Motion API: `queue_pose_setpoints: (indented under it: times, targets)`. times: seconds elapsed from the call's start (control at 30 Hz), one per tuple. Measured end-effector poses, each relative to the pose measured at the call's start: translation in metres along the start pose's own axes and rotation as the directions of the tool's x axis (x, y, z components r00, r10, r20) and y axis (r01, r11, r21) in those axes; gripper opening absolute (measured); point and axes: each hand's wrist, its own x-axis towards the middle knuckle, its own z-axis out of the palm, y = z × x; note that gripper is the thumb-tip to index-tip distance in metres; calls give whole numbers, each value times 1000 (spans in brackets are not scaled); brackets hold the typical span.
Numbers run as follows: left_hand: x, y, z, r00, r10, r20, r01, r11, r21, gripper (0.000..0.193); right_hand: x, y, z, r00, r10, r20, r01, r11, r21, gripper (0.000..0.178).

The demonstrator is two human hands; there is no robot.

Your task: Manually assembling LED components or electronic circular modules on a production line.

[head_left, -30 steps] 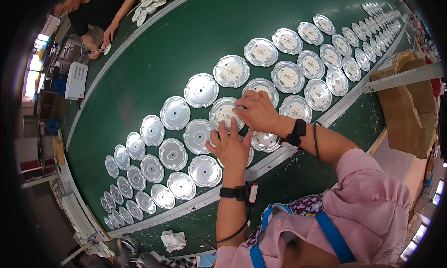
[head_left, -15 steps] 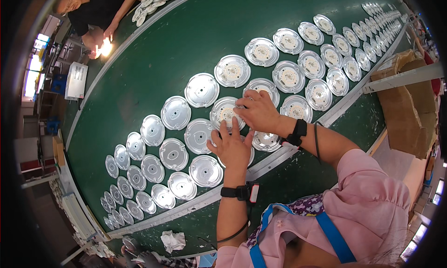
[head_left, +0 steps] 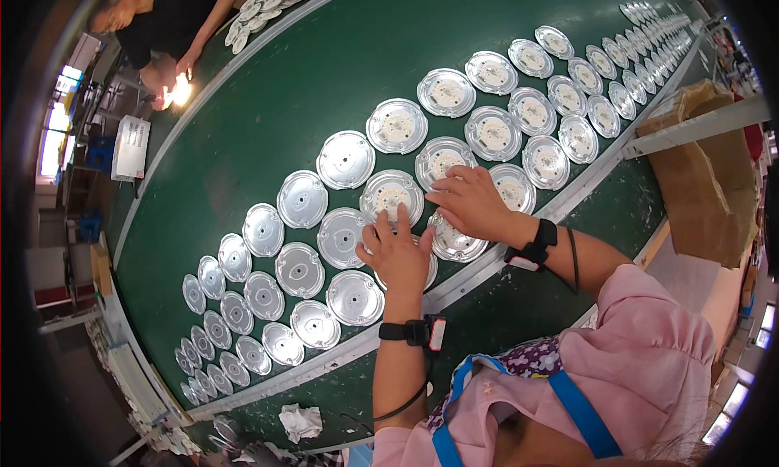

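Rows of shiny metal lamp discs lie on a green work surface. My left hand is open, its fingers spread, with fingertips on the lower part of a disc carrying a pale round board. Beneath this hand, another disc is mostly covered. To the right, my right hand hovers with bent fingers apart and nothing visible in them. It partly covers a disc with a board and one nearer me. Just left of my left hand lies a plain disc with no board on it.
Plain discs fill the left rows; board-fitted ones stretch far right. A metal rail runs along my side. Across the table a person works by a bright light, near stacked pale boards. A cardboard box stands right.
My right hand has drawn back to the right, off the disc with the board. My left fingertips remain on that disc. The discs have shifted slightly left in view.
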Motion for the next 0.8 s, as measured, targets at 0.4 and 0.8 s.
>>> queue_pose_setpoints:
  times: [0.4,0.8]
  targets:
    - [-1,0,-1,1000,-9,9,9,1000,-3,52,-26,-5,-12,999,-6,-44,5,1000,-22,28]
    - [-60,-22,-28,981,62,-182,-103,969,-224,38,-89,-19,-28,996,18,86,-12,997,-79,38]
